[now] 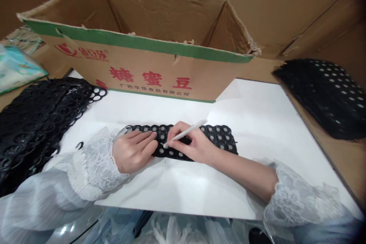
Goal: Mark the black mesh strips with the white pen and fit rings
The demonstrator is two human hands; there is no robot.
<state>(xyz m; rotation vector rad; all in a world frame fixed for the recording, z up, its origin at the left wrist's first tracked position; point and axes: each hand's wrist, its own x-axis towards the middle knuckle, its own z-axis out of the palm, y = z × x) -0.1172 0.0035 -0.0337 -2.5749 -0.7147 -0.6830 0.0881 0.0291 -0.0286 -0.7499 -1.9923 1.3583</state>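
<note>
A black strip with rows of round pieces with pale centres lies flat on a white board. My left hand rests on the strip's left part, its fingers laid over it and its thumb mostly hidden. In my right hand is a slim white pen-shaped tool, gripped between thumb and fingers. Its lower tip meets the strip just right of my left fingertips; the exact shape of the tip is too small to tell. A small black curved scrap lies near my left cuff.
Behind the strip stands an open-topped cardboard box with red lettering. Black sheets full of round holes are heaped at left. At right lies a stack of black dotted strips. A soft plastic packet sits far left. The white board reaches the front edge.
</note>
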